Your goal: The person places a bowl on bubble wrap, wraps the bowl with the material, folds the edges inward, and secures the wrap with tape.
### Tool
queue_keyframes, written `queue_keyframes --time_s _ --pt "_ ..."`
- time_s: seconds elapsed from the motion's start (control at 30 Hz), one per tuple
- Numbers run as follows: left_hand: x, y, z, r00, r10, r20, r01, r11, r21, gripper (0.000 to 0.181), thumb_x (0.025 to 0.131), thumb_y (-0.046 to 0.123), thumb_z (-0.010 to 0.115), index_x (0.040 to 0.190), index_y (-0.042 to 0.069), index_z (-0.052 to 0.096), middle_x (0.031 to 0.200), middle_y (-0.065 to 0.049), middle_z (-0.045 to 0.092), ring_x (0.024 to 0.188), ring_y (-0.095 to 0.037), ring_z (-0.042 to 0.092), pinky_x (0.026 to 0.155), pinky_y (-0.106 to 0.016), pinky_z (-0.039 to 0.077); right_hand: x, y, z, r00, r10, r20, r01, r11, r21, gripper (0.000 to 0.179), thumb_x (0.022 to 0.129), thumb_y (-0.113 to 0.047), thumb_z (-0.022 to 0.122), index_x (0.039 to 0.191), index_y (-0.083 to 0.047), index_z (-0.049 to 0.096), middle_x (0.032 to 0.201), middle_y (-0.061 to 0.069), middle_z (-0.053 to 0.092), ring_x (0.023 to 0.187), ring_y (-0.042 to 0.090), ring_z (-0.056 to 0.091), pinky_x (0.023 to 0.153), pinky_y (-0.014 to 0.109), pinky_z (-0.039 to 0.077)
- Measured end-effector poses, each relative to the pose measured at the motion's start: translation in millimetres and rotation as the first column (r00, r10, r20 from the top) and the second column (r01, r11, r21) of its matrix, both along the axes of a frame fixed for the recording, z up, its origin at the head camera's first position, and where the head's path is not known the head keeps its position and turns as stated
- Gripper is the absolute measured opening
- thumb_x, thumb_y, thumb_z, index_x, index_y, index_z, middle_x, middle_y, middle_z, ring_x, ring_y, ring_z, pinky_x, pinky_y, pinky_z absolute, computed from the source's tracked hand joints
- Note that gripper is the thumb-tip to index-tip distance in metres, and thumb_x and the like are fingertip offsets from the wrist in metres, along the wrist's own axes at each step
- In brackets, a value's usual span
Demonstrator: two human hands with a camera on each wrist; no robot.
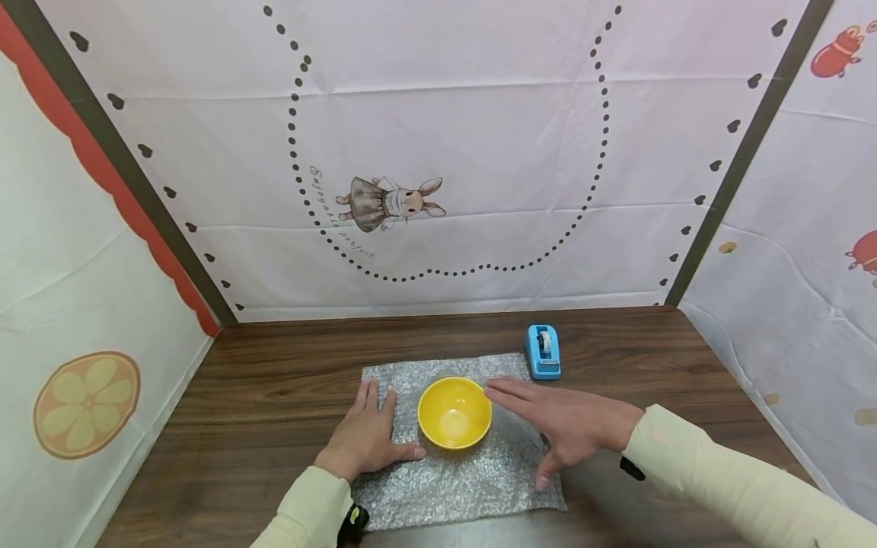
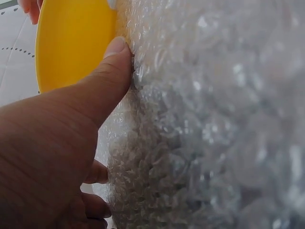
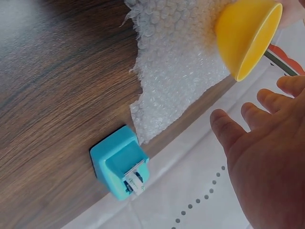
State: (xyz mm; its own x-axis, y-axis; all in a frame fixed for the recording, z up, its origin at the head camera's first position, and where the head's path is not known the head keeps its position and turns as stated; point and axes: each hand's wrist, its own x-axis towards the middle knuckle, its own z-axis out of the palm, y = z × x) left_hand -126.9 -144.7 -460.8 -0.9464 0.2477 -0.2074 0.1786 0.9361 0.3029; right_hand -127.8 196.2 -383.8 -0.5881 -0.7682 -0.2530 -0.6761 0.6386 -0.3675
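Note:
A yellow bowl (image 1: 455, 413) stands upright on a sheet of bubble wrap (image 1: 452, 491) in the head view. My left hand (image 1: 370, 438) lies on the left part of the sheet, fingers spread and thumb pointing at the bowl. In the left wrist view the thumb (image 2: 112, 71) rests against the wrap beside the bowl (image 2: 76, 43). To the bowl's right, my right hand (image 1: 565, 418) hovers over the sheet with its fingers extended and thumb apart. The right wrist view shows those fingers (image 3: 228, 129) holding nothing, a little away from the bowl (image 3: 248, 36).
A blue tape dispenser (image 1: 544, 354) stands at the sheet's upper right corner on the dark wooden table (image 1: 288, 380). Printed white cloth (image 1: 452, 152) hangs behind the table, and similar cloth closes off both sides.

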Motion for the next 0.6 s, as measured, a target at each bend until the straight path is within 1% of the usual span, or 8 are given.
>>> queue_keyframes --time_s 0.13,0.27,0.4,0.6 --pt "0.7 0.8 0.8 1.0 -0.009 -0.007 0.009 1.0 0.0 0.117 0.078 0.069 0.08 0.157 -0.007 0.038 0.167 -0.038 0.019 0.161 -0.05 0.011 0.129 -0.06 0.024 1.1 3.6 -0.5 1.0 -0.013 0.01 0.013 1.0 0.016 0.132 0.068 -0.048 0.095 0.169 -0.022 0.014 0.178 -0.003 0.011 0.163 0.025 0.022 0.124 0.052 0.038" --pt "1.2 1.4 1.4 1.0 -0.01 0.0 0.01 1.0 0.005 0.116 0.079 0.068 0.08 0.156 -0.008 0.038 0.167 -0.038 0.018 0.161 -0.05 0.011 0.128 -0.06 0.025 2.2 6.2 -2.1 0.999 -0.027 0.033 0.026 0.999 0.034 0.13 0.068 -0.049 0.095 0.169 -0.025 0.016 0.177 -0.001 0.014 0.161 0.026 0.026 0.122 0.052 0.041" --pt "1.1 1.6 1.8 1.0 -0.016 0.003 0.016 1.0 0.012 0.116 0.079 0.066 0.081 0.155 -0.01 0.038 0.167 -0.037 0.019 0.161 -0.049 0.012 0.128 -0.06 0.026 3.3 6.6 -2.9 0.998 -0.03 0.048 0.028 0.999 0.043 0.129 0.069 -0.048 0.095 0.169 -0.026 0.016 0.177 0.001 0.015 0.161 0.026 0.028 0.121 0.051 0.042" --pt "0.2 3.1 2.5 1.0 -0.02 -0.005 0.02 1.0 -0.007 0.116 0.078 0.067 0.082 0.154 -0.01 0.04 0.171 -0.031 0.016 0.16 -0.049 0.017 0.127 -0.059 0.029 5.9 6.5 -4.4 0.999 -0.019 0.031 0.017 0.998 0.053 0.129 0.069 -0.048 0.095 0.169 -0.025 0.017 0.177 0.0 0.016 0.161 0.027 0.028 0.12 0.05 0.043"
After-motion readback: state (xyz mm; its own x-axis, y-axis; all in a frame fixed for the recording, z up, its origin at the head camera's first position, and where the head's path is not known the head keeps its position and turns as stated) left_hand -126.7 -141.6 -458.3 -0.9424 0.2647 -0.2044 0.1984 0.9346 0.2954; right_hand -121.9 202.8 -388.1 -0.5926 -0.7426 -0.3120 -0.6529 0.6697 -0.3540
